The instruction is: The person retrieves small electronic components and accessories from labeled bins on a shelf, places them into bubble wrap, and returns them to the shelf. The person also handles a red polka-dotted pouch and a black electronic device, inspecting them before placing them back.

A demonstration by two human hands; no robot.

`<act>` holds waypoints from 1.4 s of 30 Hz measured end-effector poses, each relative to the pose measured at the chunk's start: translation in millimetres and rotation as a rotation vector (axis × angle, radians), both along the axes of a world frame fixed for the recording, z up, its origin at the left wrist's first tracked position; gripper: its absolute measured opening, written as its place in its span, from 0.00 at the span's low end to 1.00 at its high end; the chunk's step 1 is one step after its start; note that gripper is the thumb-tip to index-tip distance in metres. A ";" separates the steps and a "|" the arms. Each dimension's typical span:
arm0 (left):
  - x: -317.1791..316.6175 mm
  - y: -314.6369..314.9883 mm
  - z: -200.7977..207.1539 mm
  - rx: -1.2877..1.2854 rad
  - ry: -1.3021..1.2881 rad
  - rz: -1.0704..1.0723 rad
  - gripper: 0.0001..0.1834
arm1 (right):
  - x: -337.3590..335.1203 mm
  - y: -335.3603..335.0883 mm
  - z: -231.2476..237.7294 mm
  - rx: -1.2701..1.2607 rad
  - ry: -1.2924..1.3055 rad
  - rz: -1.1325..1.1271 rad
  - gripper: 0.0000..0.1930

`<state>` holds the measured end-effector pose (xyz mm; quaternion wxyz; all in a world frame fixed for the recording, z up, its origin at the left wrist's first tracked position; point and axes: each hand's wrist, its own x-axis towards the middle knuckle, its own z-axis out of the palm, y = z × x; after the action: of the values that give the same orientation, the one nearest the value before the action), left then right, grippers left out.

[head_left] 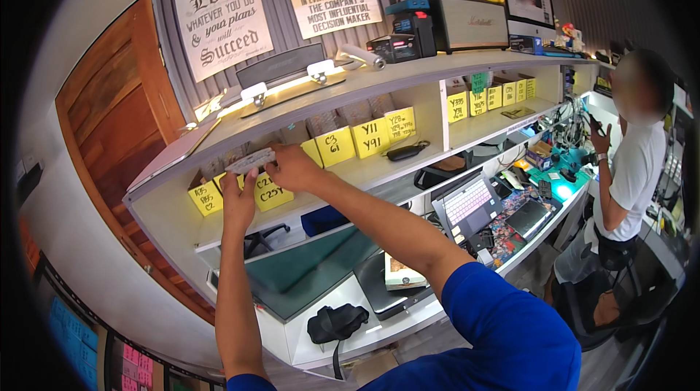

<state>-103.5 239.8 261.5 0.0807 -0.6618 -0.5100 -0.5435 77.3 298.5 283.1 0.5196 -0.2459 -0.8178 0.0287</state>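
At the left end of the shelf, both my hands grip a narrow, greyish, see-through packet (250, 162); its contents are too small to make out. My left hand (239, 198) pinches it from below, the thumb pointing up. From the right, my right hand (295, 168) closes on its other end. Just beneath and behind the hands stands a row of small bins with yellow labels, among them a bin (205, 200) at the far left and a bin (273, 192) under my right hand. More such bins (335, 146) continue rightward, with clear packets standing inside.
Above runs a grey shelf top (292, 103) with a lamp bar and speaker (470, 22). Below are a dark flat screen (306, 271), a black pouch (337, 323) and an open laptop (467, 208). A person in a white shirt (634, 172) stands at right. A wooden door (120, 121) is at left.
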 end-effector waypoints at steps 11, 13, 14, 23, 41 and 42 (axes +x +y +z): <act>-43.0 61.2 15.8 -0.316 -0.061 -0.186 0.39 | -7.3 30.1 -11.0 -0.071 0.074 -0.091 0.30; -22.6 53.7 30.2 -0.434 -0.142 -0.250 0.39 | 1.9 26.9 -23.9 -0.009 0.169 -0.111 0.29; -39.6 56.4 33.4 -0.468 -0.168 -0.282 0.38 | -4.7 14.8 -26.1 0.032 0.199 -0.075 0.29; -88.8 136.7 39.0 -0.400 -0.002 -0.109 0.33 | -13.7 2.9 -37.6 0.097 0.096 0.103 0.09; -107.9 208.8 50.1 -0.460 0.102 -0.202 0.29 | 0.8 18.5 -33.8 0.032 0.008 0.174 0.08; -117.3 209.4 50.4 -0.455 0.133 -0.181 0.28 | -1.1 16.1 -33.4 0.021 0.008 0.186 0.08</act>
<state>-220.8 449.1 311.9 -0.0858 -0.7402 -0.5515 -0.3750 76.2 314.6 249.7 0.5204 -0.1632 -0.8354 0.0689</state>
